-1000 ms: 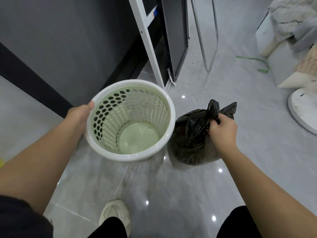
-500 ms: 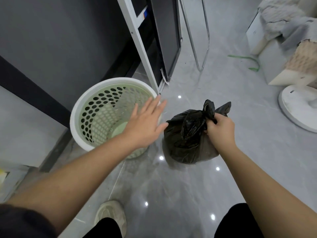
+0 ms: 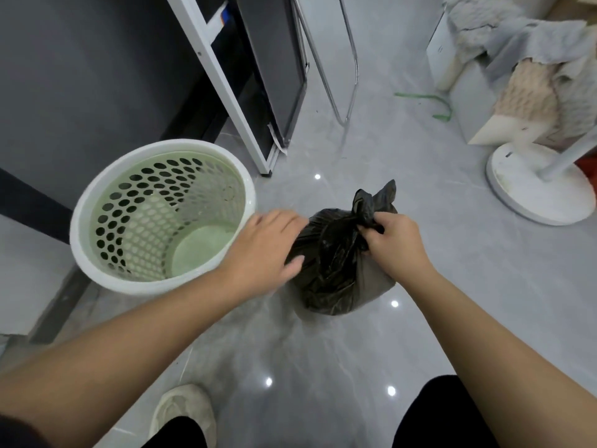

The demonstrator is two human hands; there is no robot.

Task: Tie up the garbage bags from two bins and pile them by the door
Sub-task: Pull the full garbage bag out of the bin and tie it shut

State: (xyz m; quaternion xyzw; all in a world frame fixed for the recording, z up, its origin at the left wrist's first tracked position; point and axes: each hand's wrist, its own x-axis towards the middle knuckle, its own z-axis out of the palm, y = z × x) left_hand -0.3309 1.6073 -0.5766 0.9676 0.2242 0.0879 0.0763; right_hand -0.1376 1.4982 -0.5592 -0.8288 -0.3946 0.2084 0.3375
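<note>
This looks like a room in a home, a lived-in corner rather than a workplace. The floor (image 3: 429, 240) is glossy grey tile that mirrors small ceiling lights. A pale green plastic waste bin (image 3: 97, 202) with a holed wall stands by a dark wall (image 3: 80, 76), next to a tied black rubbish bag (image 3: 336, 276). The round white base of a standing fan (image 3: 517, 198) sits near white boxes (image 3: 465, 114) heaped with crumpled blankets (image 3: 529, 88).

The bin (image 3: 79, 234) stands just left of the garbage bag (image 3: 336, 276); fan base (image 3: 523, 185) behind it (to the right), shoe (image 3: 182, 412) before it.
</note>
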